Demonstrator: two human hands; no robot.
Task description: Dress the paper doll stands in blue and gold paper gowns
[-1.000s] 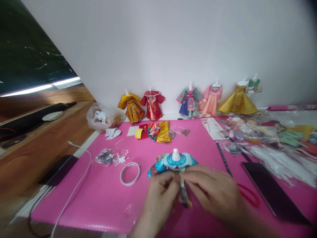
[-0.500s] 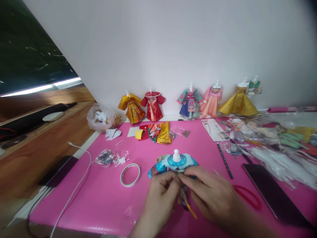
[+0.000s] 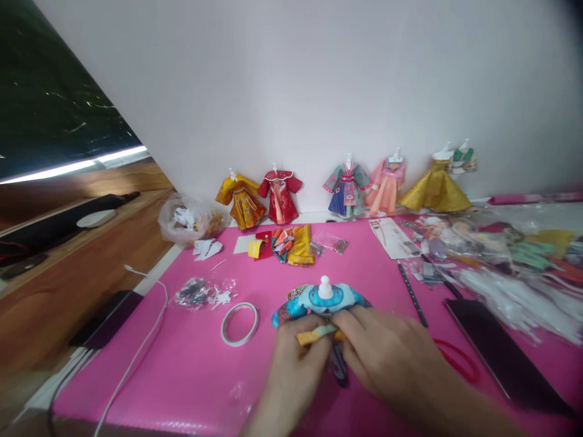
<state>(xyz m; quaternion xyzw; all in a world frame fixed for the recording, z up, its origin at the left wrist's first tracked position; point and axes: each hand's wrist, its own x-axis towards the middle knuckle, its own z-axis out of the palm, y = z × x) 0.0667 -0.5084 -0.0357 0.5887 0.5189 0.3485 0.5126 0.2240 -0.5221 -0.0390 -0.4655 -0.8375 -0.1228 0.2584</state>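
We look down at a pink worktop [image 3: 191,370], where two bare hands meet low in the view, a little right of centre. Between them and just beyond their fingertips is a doll [image 3: 325,295] in a blue top, its white head knob pointing up. Its sleeves spread out to both sides above the knuckles.

The left hand [image 3: 295,355] is curled closed at the doll's waist, though the fingers hide much of that grip. The right hand [image 3: 396,352] pinches a ribbon [image 3: 315,335], yellow and pale green, against the waist; the ribbon's yellow end lies across the left hand. A dark strip [image 3: 338,367] hangs below, between the hands.

To the left of the hands we find a roll of tape [image 3: 239,342], and beyond it a clear bag [image 3: 197,292] of small pieces. To the right are a pen [image 3: 412,294], a red loop [image 3: 476,371] and a black slab [image 3: 505,352]. Dressed dolls [image 3: 280,197] lean along the back wall.
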